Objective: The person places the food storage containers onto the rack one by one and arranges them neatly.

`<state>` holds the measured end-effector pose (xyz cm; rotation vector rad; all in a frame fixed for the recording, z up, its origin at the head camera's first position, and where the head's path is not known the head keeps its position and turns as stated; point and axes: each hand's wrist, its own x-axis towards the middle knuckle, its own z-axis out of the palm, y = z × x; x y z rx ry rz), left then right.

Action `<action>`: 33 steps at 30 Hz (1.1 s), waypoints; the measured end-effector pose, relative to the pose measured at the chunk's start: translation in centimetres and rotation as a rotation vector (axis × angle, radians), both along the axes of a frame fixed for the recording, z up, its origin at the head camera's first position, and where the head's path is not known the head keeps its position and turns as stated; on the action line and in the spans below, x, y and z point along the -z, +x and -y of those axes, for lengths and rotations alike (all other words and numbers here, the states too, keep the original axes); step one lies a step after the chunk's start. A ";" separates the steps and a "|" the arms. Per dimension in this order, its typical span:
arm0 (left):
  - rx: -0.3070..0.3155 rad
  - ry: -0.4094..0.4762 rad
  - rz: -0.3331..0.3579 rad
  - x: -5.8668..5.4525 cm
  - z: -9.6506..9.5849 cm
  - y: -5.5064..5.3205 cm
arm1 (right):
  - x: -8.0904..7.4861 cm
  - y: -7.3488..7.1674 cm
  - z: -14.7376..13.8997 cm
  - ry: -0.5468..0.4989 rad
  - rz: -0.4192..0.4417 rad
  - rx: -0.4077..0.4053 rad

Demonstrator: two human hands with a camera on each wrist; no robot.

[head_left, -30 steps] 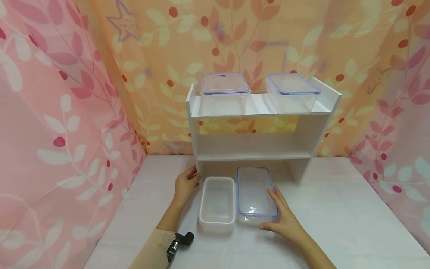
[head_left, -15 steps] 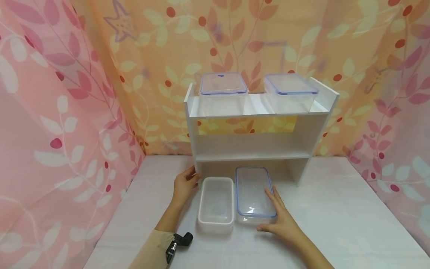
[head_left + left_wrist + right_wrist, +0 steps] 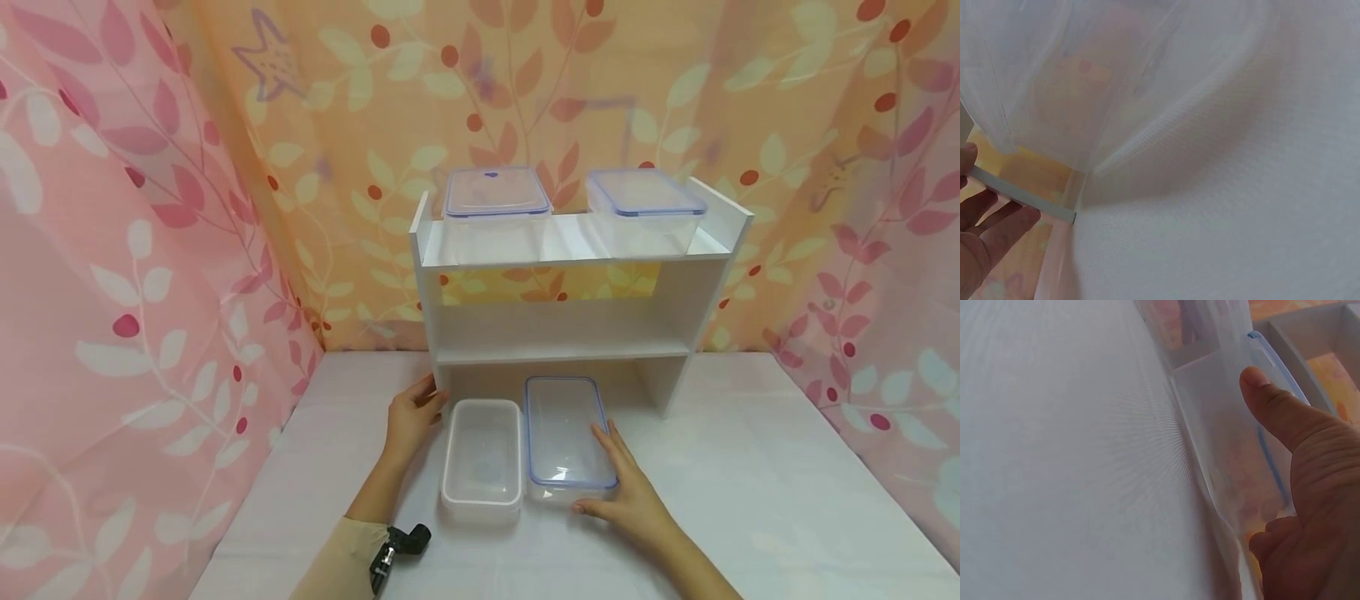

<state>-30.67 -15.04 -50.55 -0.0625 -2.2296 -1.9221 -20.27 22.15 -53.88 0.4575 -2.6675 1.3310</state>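
At shelf (image 3: 562, 333), left hand (image 3: 408, 421) still pinches panel (image 3: 1044, 205); right hand (image 3: 630, 483) still grips blue-rimmed box (image 3: 564, 437).

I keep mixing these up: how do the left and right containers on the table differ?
The left container has a whitish rim, the right container a blue one. The right container sits farther back than the left container. The right hand touches the right container; the left container is untouched. Both are see-through and rectangular, short end toward the shelf.

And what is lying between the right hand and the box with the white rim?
In the head view, the blue-rimmed box lies there, the right hand at its right side, the white-rimmed box at its left.
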 end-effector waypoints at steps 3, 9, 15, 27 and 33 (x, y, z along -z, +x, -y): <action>0.010 0.002 0.007 -1.0 -0.3 0.6 | 0.1 0.0 0.0 -0.005 0.004 -0.001; 0.017 -0.019 0.002 -3.1 -0.5 1.9 | 0.1 -0.2 -0.1 -0.004 -0.006 0.003; 0.023 -0.009 -0.004 -3.2 -0.4 2.0 | 0.2 -0.4 0.0 -0.016 0.003 0.003; 0.032 0.001 0.001 -3.1 -0.5 2.1 | 0.3 -0.1 0.0 -0.016 -0.017 0.020; 0.015 -0.005 0.004 -0.6 -0.1 0.3 | 0.2 0.0 -0.1 -0.027 -0.016 0.022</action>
